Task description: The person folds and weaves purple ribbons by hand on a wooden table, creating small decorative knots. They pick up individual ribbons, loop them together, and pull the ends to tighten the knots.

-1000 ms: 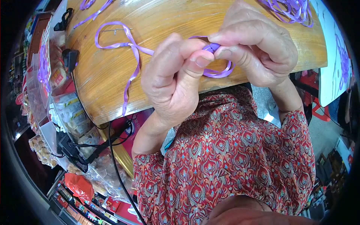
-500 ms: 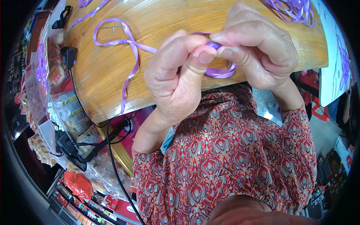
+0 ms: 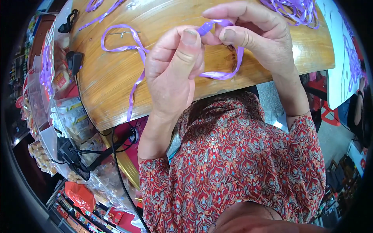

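My left hand (image 3: 171, 70) is closed, its thumb and fingers pinching a small purple plastic piece (image 3: 204, 28) whose rounded end sticks out past the thumb. Purple ribbon (image 3: 239, 60) runs from this piece to my right hand (image 3: 258, 37) and hangs in a loop beneath. Thumb and fingers of the right hand close around the ribbon, while the index finger reaches out above it. More of the ribbon lies on the wooden table (image 3: 105, 89), looping left of my left hand. Within that loop is a thin bent metal tool (image 3: 123, 33).
A heap of purple ribbon (image 3: 295, 13) lies at the far right of the table. A white board (image 3: 333, 77) with more ribbon stands beside it. Black clips (image 3: 74, 61), a black cable (image 3: 116, 167) and bagged goods line the left. Another person's arm (image 3: 359, 105) shows at the right edge.
My hands have drawn apart a little and shifted up, exposing the purple piece at the left fingertips. The right index finger has straightened, and the table's ribbon and tool appear slightly shifted with the view.
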The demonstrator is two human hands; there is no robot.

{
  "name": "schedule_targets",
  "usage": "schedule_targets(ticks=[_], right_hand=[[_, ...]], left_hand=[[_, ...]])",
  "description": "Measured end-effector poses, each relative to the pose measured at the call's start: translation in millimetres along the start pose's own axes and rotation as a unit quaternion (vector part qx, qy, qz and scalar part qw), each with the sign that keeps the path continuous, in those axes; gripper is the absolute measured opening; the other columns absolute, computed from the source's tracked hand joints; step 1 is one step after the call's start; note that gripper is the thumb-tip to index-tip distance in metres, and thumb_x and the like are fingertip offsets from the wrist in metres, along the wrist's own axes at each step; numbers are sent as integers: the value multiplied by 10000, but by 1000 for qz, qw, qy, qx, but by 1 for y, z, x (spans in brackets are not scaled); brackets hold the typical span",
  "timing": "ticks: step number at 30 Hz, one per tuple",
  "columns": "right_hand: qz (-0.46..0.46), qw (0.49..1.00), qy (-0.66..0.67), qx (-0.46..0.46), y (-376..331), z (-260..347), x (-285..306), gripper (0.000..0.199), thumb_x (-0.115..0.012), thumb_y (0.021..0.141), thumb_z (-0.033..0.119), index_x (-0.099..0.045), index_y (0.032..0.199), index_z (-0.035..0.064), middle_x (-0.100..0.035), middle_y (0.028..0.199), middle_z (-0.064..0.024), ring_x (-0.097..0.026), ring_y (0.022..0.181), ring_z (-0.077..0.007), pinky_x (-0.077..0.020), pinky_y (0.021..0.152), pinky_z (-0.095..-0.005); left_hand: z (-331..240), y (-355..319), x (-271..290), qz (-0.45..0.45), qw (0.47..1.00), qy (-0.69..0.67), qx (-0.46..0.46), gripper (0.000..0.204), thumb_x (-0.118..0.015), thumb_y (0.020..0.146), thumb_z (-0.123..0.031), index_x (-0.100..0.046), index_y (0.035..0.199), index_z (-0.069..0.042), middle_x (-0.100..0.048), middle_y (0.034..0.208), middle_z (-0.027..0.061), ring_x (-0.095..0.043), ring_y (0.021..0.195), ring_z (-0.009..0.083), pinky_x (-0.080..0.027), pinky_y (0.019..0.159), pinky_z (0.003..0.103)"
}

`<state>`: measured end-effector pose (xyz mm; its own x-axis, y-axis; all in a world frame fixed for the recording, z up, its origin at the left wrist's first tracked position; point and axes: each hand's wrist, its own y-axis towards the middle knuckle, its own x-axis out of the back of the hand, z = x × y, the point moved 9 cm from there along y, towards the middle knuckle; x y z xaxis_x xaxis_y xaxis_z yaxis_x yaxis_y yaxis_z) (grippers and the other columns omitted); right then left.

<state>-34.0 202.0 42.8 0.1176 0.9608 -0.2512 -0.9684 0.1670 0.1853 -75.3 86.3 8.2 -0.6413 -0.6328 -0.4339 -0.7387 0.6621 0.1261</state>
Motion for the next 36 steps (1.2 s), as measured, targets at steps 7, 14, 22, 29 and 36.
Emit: schedule_targets(ticks=[7, 14, 22, 29, 36], right_hand=[[22, 998, -54, 30, 4, -20, 10, 229, -549, 891, 76, -599, 1081, -42, -631, 845, -38, -586, 772, -72, -478, 706, -209], [5, 996, -52, 74, 8, -14, 28, 225, -528, 912, 106, -609, 1061, -41, -629, 817, -35, -584, 769, -72, -459, 701, -191], [44, 833, -453, 314, -3, 43, 1, 315, -663, 756, 98, -639, 1059, 15, -596, 1092, -131, -559, 991, -232, -444, 838, -342], [90, 826, -441, 340, -14, 38, -13, 346, -726, 687, 128, -651, 1008, 24, -616, 873, -100, -580, 767, -249, -441, 685, -336], [35, 765, -533, 360, -16, 68, 20, 212, -682, 719, -1, -658, 929, 16, -582, 764, -77, -562, 701, -206, -442, 635, -320]], left_hand=[[0, -2, 4, -36, 996, -77, 9, 243, -485, 946, -215, -580, 943, 8, -635, 836, 101, -327, 476, 18, -266, 428, 181], [-2, -8, 9, -42, 997, -57, 26, 220, -520, 930, -202, -584, 921, 9, -636, 827, 91, -332, 472, 12, -265, 425, 173], [-8, -3, 5, -21, 999, -36, 21, 181, -552, 914, -178, -604, 898, -5, -640, 814, 38, -338, 492, -4, -268, 441, 164], [-16, 11, -11, -5, 977, 213, -10, 152, -587, 881, -115, -611, 821, 23, -466, 672, -22, -414, 625, 58, -329, 547, 208], [-34, 29, -23, 37, 896, 426, -118, 167, -619, 838, -112, -601, 945, 15, -498, 793, 57, -502, 717, 140, -405, 619, 247]])
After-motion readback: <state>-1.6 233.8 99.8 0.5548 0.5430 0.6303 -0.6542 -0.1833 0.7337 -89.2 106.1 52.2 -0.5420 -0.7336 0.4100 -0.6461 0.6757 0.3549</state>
